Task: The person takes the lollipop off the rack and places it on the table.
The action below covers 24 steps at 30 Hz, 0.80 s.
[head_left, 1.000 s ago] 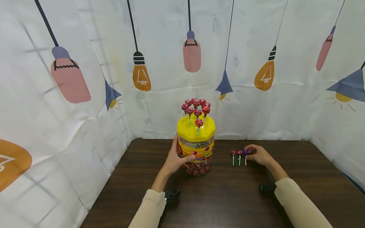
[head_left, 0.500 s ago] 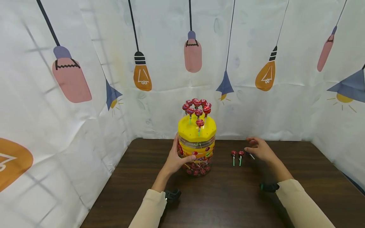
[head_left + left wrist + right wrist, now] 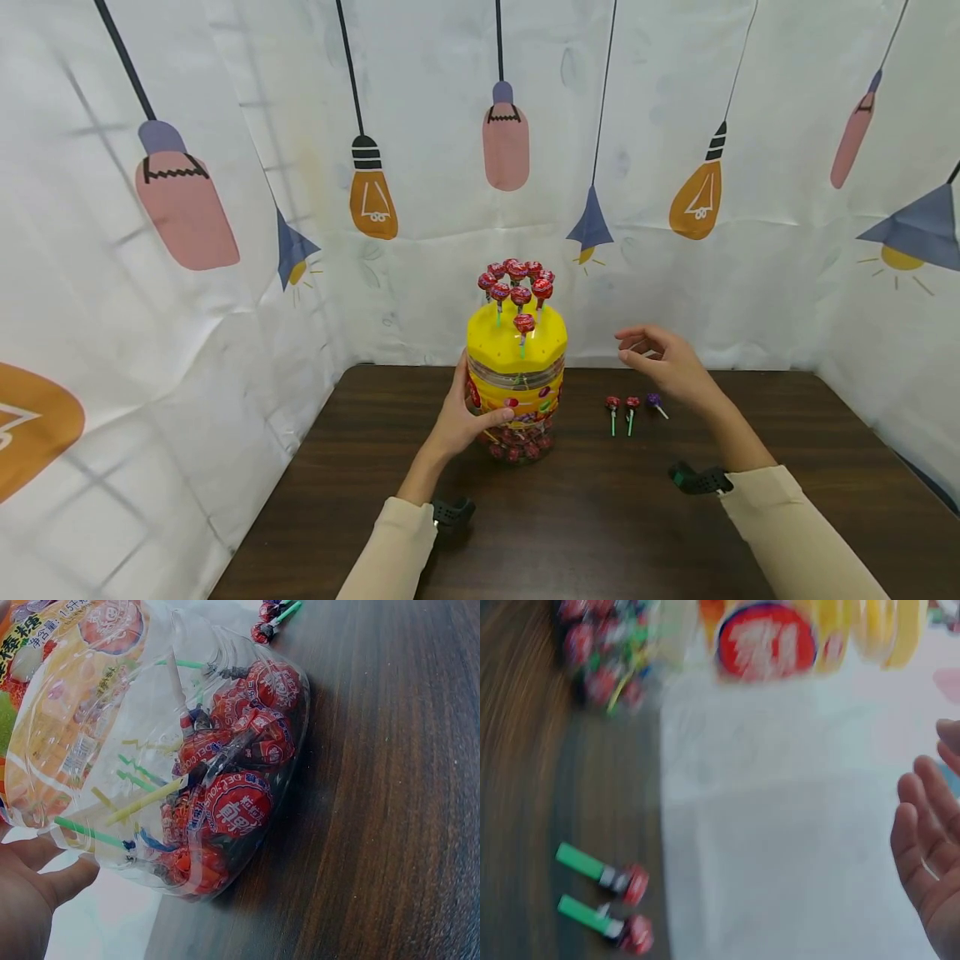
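My left hand (image 3: 459, 421) grips the side of a clear candy jar (image 3: 536, 410) with a yellow lid (image 3: 495, 337). Several red-wrapped lollipops (image 3: 523, 323) stand upright out of the lid. Through the jar's clear wall, the left wrist view shows more red lollipops (image 3: 236, 804) piled inside, with my left thumb and fingers (image 3: 64, 885) at its edge. Raised above the table, my right hand (image 3: 670, 367) has loosely bent fingers and holds nothing. Below it lie two red lollipops (image 3: 632, 403) with green sticks and a purple lollipop (image 3: 656, 402) with a white stick, tilted.
The dark wooden table (image 3: 585, 517) carries the jar and the loose lollipops. A white cloth (image 3: 450, 208) printed with lamps and bulbs hangs behind and along both sides. Black straps with small devices (image 3: 453, 515) sit on both wrists.
My right hand has let go of the purple lollipop, then risen and moved left. That lollipop now lies slanted, slightly farther right. My left hand keeps its hold on the jar.
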{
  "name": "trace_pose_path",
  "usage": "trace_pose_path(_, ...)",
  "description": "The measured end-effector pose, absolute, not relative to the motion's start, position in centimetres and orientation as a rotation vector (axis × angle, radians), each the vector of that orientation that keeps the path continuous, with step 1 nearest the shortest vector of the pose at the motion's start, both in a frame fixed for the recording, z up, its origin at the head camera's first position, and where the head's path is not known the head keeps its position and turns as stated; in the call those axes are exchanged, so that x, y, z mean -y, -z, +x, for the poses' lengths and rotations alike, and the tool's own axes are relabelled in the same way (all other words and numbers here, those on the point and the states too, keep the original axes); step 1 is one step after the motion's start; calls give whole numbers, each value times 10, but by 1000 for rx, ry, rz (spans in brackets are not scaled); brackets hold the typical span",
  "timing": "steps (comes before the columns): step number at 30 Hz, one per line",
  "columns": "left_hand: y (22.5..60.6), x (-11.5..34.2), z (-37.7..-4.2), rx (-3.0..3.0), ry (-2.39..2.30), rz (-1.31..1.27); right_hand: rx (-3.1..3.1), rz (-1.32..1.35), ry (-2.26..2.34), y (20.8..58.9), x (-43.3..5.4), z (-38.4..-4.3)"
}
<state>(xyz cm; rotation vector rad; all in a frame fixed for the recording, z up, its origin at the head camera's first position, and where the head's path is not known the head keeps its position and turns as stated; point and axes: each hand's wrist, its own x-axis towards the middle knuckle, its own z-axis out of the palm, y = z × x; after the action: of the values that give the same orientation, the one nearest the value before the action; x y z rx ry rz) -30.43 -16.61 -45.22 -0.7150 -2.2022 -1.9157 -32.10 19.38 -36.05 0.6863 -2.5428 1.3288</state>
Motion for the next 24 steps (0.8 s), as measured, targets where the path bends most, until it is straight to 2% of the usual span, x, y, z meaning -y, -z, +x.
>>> trace_pose_path(14, 452, 167, -304, 2199, 1916, -720, 2102, 983, -1632, 320, -116, -295)
trace_pose_path(24, 452, 167, -303, 2218, 1908, -694, 2053, 1053, -1689, 318, -79, -293)
